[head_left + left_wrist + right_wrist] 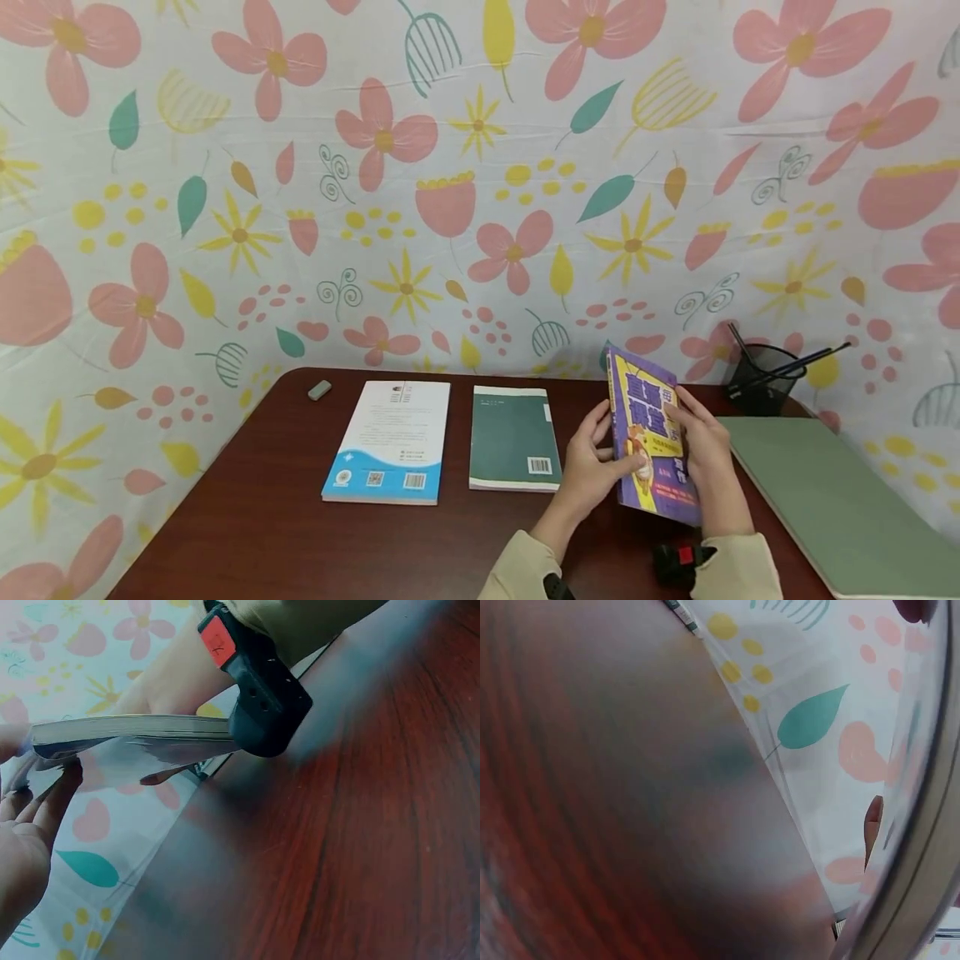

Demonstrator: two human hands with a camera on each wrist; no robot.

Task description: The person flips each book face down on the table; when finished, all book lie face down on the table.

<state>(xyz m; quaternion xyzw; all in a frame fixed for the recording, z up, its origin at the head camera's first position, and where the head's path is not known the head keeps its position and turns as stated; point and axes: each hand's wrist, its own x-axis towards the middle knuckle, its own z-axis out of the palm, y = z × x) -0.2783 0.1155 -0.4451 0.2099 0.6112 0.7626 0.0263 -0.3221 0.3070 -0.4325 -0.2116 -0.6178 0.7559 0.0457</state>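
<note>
Both hands hold a purple book with a cartoon cover, tilted up above the right part of the dark red table. My left hand grips its left edge, thumb on the cover. The fingers of my right hand curl over the cover from the right edge. The left wrist view has the purple book's page edge seen side-on, my left hand's fingers under it, and the right wrist's black camera. The right wrist view is blurred, with only the purple book's rim along the right side.
A white and blue book and a green book lie back cover up at mid-table. A grey eraser lies at the back left. A black mesh pen holder and a green pad are on the right. A flowered cloth hangs behind the table.
</note>
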